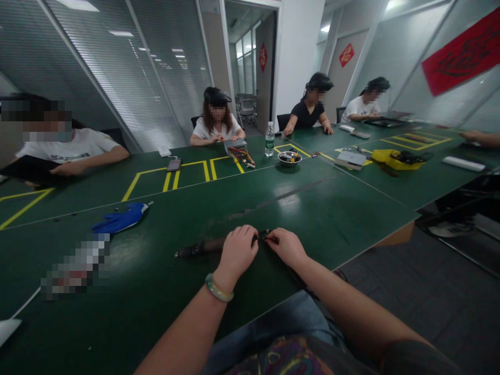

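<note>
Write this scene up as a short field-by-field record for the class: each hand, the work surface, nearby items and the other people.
left hand: closed on dark elongated object; jade-green bangle on wrist
right hand: fingers at the same object's thin end
surface: green table, yellow tape markings
nearby: blue glove
farther: water bottle, metal bowl, yellow tray
others: four seated people

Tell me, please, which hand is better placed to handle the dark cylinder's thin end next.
Probably the right hand: its fingers pinch the thin end of the dark cylinder, while the left hand clasps the thicker body.
</note>
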`<state>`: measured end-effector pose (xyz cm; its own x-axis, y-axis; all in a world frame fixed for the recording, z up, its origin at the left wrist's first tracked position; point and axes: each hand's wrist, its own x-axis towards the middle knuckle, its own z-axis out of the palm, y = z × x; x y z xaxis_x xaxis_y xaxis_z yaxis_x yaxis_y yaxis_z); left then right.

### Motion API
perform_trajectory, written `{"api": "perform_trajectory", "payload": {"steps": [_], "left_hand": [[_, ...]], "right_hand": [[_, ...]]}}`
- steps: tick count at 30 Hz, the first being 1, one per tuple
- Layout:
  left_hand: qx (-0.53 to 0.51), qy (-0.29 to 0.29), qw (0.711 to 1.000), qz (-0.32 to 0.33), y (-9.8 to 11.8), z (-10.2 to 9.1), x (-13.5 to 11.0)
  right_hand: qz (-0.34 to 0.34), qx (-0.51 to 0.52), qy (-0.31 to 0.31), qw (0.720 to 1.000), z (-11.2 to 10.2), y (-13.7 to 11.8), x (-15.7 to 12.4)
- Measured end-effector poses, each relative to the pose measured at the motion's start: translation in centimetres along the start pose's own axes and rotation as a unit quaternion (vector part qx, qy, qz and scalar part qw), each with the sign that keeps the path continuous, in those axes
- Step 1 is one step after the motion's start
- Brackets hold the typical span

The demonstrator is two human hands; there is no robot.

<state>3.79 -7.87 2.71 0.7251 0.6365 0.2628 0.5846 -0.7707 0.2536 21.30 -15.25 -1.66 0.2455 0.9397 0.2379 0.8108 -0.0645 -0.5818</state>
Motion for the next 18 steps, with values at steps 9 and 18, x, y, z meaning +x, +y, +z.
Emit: {"api": "perform_trajectory", "payload": {"steps": [9, 18], "left_hand": [[0.025, 0.035, 0.998, -0.050, 1.0, 1.2, 0.1], [0.022, 0.023, 0.999, -0.008, 0.1, 0.8, 0.0]], "right_hand": [[-0.012, 0.015, -0.006, 1.000, -0.1, -0.1, 0.0], [0.011, 0.043, -0.010, 0.999, 0.1, 0.3, 0.3]]}}
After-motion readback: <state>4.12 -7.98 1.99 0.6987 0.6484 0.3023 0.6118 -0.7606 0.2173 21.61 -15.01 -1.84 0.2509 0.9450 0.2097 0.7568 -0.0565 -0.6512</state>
